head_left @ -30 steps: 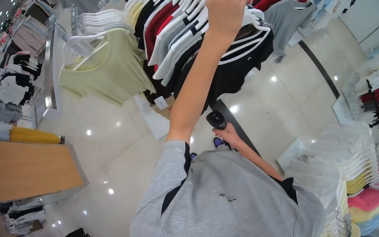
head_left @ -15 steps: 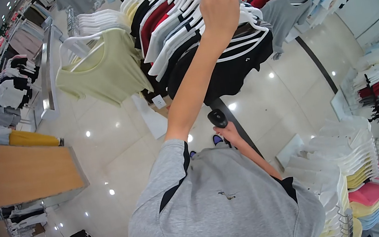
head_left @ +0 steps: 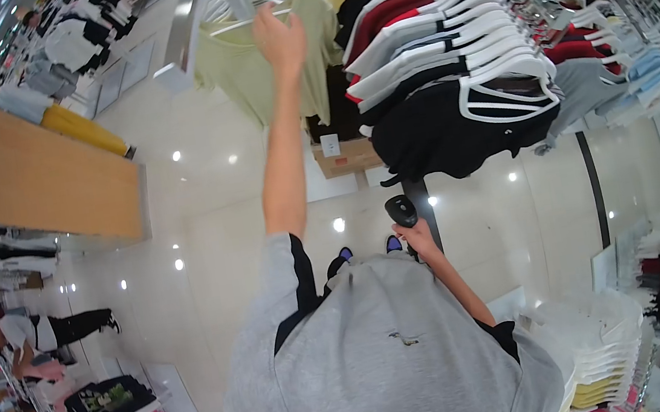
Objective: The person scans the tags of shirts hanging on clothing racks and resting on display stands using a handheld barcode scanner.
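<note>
Farthest to the left of the left hand, a person in a white top and dark trousers stands well apart, beyond easy reach. Nearer, but below and left of that hand, is a wooden panel, with a yellow garment along its far edge. A metal rail runs just left of the hand.

The left hand is raised in front of a pale green top, its fingers bent at the white hanger; whether they grip it or only touch cannot be told. The top hangs broadside, front outward, probably so its neckline shows to the aisle.

Below and right of the left hand, near the floor, is a cardboard box. Farther down, the right hand is wrapped around the grip of a black handheld device. It is held low with its head up, apart from the garments, which seems to free the other hand for the hangers.

Above and right of the right hand, red, white and dark tops hang packed edge-on, likely to save rail space; a black top faces outward at the near end.
</note>
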The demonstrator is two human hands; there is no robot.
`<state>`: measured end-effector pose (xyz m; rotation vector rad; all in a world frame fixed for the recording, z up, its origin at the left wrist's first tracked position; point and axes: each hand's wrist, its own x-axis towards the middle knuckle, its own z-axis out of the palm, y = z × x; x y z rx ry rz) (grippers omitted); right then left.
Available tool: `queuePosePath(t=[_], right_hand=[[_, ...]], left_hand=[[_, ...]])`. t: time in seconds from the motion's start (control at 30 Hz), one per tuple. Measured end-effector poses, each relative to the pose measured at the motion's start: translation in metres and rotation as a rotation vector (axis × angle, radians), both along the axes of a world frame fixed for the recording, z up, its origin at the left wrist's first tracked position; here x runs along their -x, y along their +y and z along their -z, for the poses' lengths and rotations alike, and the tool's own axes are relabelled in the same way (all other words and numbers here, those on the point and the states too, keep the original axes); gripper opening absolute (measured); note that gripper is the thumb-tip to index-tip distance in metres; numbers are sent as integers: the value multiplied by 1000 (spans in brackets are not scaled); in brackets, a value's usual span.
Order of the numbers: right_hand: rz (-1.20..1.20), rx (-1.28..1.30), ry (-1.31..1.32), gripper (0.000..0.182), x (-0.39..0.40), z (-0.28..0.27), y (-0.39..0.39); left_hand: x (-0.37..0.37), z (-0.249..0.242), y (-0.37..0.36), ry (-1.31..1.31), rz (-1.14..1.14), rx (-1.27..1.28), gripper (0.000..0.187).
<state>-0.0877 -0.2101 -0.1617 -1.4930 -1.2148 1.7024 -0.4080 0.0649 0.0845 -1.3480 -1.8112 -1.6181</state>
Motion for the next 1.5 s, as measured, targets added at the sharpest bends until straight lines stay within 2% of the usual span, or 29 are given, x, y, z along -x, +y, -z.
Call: queuePosePath(t=[0.03,0.07,0.13,0.17,0.23,0.27,0.33,0.47,0.53,0.67,0.73,0.77,0.83,0.87,0.93,0.97,1.03,1.07,1.1,1.13,1.17,1.2,1.23,1.3,1.33,1.4,1.43,1.5], right_hand=[[2,-15,7,13,1,0,0],[-15,-2,-19,14,3,-2,1],[-14,0,-23,14,2,-1,1],[2,3,-26,14,2,-1,1],[0,19,-46,13,-1,1,5],[1,48,-69,13,-2,5,1],[2,57,-64,13,-1,0,-1],[-16,31,-40,14,5,0,1],[-46,-8,-49,15,10,9,5],[-178,-69,-110,18,29,7,24],[-211,-712,-165,27,49,-11,35],[-218,-709,-160,27,57,-2,46],[-293,-880,-459,41,72,33,63],[-303,-877,-455,41,81,46,72],[-350,-751,-119,50,102,49,85],[-357,-749,-117,50,103,50,79],[-389,-561,28,51,111,18,65],[-379,-628,51,40,114,41,65],[-382,-629,53,40,114,34,64],[-443,-421,28,36,112,17,62],[-500,-211,2,32,110,-2,61],[-502,-249,75,23,109,-20,61],[-503,-240,76,23,109,-40,58],[-410,3,334,25,111,-81,55],[-420,28,349,25,111,-90,54],[-408,16,386,26,115,-95,47],[-405,4,422,27,115,-99,43],[-384,-56,443,23,117,-110,37]], left_hand=[[29,7,10,172,-138,16,43],[60,27,25,173,-153,18,43],[103,65,44,569,-249,225,40],[107,62,41,569,-256,225,40],[106,51,29,567,-146,398,25],[103,47,23,572,-142,403,25],[88,41,3,618,-213,447,13],[70,40,-46,593,-189,393,13],[48,35,-90,545,-85,406,14],[0,24,-188,467,-61,352,22],[-26,24,-234,332,3,416,27],[-35,25,-249,332,-5,420,27],[-49,29,-272,257,82,342,30],[-53,30,-277,255,75,349,30],[-57,34,-283,154,66,209,32],[-60,36,-287,152,59,211,32],[-64,46,-295,185,-59,15,27],[-61,73,-303,187,-62,14,27],[-55,120,-314,71,56,157,31],[-53,158,-325,-48,174,301,35],[-56,178,-332,-298,219,553,36],[-62,196,-341,-553,262,805,39],[-71,231,-355,-556,260,813,39],[-86,289,-369,-279,338,762,43],[-91,277,-363,-277,344,762,43],[-100,255,-352,-235,496,539,45],[-100,252,-348,-237,505,536,45],[-91,247,-333,-323,437,1334,47]])
